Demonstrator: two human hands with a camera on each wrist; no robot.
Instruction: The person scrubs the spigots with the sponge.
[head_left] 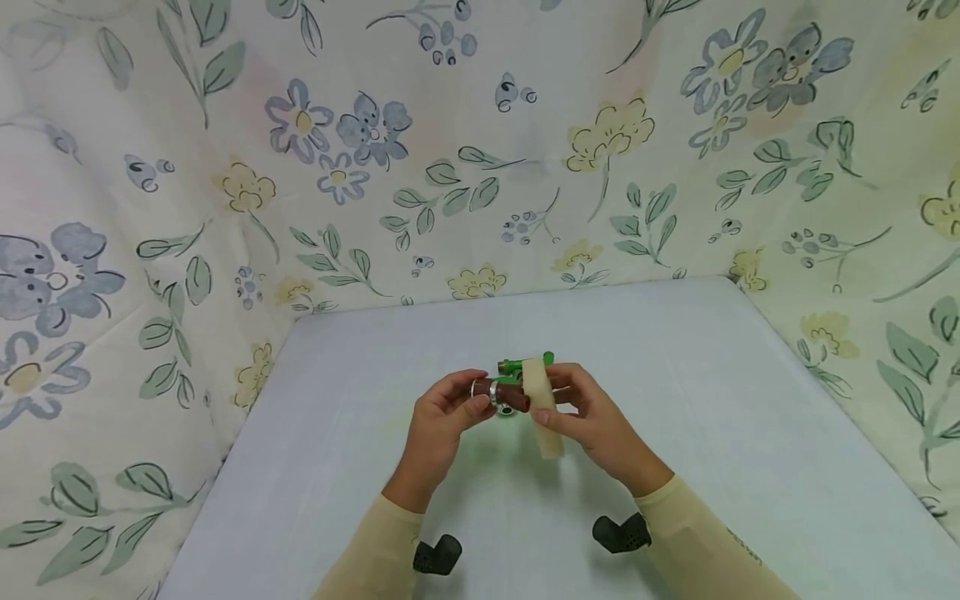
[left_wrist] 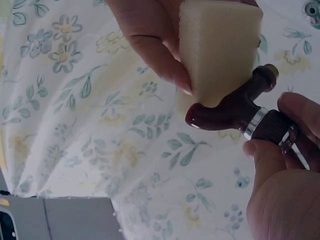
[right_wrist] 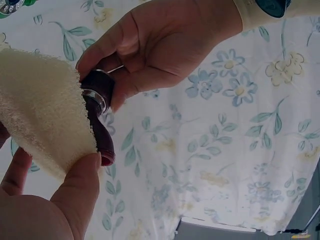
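In the head view, my left hand point(head_left: 435, 425) holds a dark red-brown tap point(head_left: 513, 396) with silver rings, thumb and fingers around its ringed end. The left wrist view shows the curved spout of this tap point(left_wrist: 227, 114) and a short side outlet. My right hand point(head_left: 600, 425) grips a thick cream sponge point(head_left: 549, 437) between thumb and fingers. The sponge point(right_wrist: 42, 107) lies right against the tap's side, partly hiding it in the right wrist view. Behind both hands is a green object point(head_left: 512, 367) with a knob, mostly hidden.
A white-covered table point(head_left: 337, 467) lies beneath the hands. Flowered cloth point(head_left: 450, 183) hangs at its back and sides. Black wrist-worn pieces point(head_left: 438, 556) stick out from both sleeved forearms near the front.
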